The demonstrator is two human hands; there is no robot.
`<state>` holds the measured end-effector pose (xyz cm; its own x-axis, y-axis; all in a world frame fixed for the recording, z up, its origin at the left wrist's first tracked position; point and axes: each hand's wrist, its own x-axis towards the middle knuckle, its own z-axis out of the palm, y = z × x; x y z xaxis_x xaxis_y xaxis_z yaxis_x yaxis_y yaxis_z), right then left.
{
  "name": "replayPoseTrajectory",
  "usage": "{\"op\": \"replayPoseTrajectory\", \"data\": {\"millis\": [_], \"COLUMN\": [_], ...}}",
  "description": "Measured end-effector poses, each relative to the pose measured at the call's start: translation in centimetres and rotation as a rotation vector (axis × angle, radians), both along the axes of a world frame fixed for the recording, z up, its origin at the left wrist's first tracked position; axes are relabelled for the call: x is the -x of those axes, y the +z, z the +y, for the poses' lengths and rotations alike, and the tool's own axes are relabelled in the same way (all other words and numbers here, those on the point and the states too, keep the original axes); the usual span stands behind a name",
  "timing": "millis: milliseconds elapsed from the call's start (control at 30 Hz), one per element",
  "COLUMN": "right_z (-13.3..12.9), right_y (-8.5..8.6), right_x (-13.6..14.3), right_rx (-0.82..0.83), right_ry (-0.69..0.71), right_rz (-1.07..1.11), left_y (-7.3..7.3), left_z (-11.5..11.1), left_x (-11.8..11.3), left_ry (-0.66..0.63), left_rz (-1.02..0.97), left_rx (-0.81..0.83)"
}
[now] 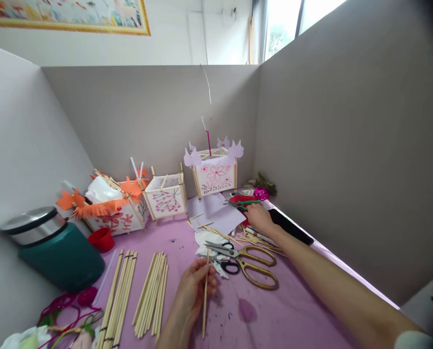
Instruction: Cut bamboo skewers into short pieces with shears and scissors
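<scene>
A thin wooden stick (204, 310) stands out lengthwise from my left hand (197, 282), whose fingers are closed round it near the front of the purple table. My right hand (258, 216) reaches to the back right, its fingers at a green-handled tool (250, 202) beside a red object; how its fingertips meet the handle is hard to see. Gold-handled scissors (262, 278) and a smaller black-handled pair (231, 266) lie just right of my left hand, partly over crumpled white tissue (205, 238).
Two stick bundles (118, 300) (152, 295) lie left of my left hand. Paper lanterns (216, 177) (167, 201) (114, 213) line the back. A teal bottle (61, 257) and red cup (102, 240) stand left. Grey panels border the table.
</scene>
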<state>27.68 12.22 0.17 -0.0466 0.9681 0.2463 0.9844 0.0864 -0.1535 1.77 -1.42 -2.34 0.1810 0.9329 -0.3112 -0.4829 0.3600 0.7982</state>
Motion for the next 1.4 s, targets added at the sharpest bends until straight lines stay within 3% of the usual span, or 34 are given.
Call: {"op": "replayPoseTrajectory", "data": {"millis": [133,300,400,467,533,600,733,833,900,1000,1100,1233,1400], "right_z": [-2.3,-8.6,-12.6,-14.5,-15.4,-15.6,-14.5,-13.8,-13.7,-13.7,-13.5,-12.9,-12.4], "right_y": [2.5,5.3,5.2,4.4,3.5,2.5,1.1,0.8,0.7,0.3,-0.8,-1.6,-0.3], "right_x": [-0.5,-1.5,-0.3,1.5,3.5,5.2,6.7,7.1,7.5,8.4,9.2,9.1,6.6], "right_rx": [-0.090,-0.102,0.199,0.404,0.582,0.649,0.645,0.533,0.547,0.715,0.749,0.683,0.454], "right_ry": [-0.045,0.030,0.257,0.304,0.294,0.279,0.310,0.330,0.363,0.542,0.716,0.772,0.756], "right_rz": [0.039,0.231,1.038,1.452,1.697,1.842,1.859,1.802,1.758,1.737,1.820,1.829,1.763], "left_y": [-0.1,-0.2,0.0,0.3,0.6,0.7,0.3,-0.1,-0.2,-0.1,0.1,0.6,1.0], "left_z": [0.3,0.3,0.1,-0.1,-0.3,-0.5,-0.6,-0.5,-0.5,-0.5,-0.6,-0.6,-0.2], "left_x": [0.1,0.1,-0.2,-0.3,-0.3,-0.3,-0.3,-0.6,-0.7,-0.8,-0.8,-0.9,-0.6], "left_ry": [0.059,0.119,0.156,0.169,0.147,0.113,0.091,0.077,0.067,0.074,0.085,0.085,0.140], "left_rz": [-0.017,-0.042,-0.027,0.000,0.004,0.000,0.035,0.041,0.055,0.105,0.126,0.100,-0.033], "left_rx": [-0.034,-0.078,-0.106,-0.126,-0.146,-0.164,-0.152,-0.149,-0.150,-0.147,-0.146,-0.139,-0.070]}}
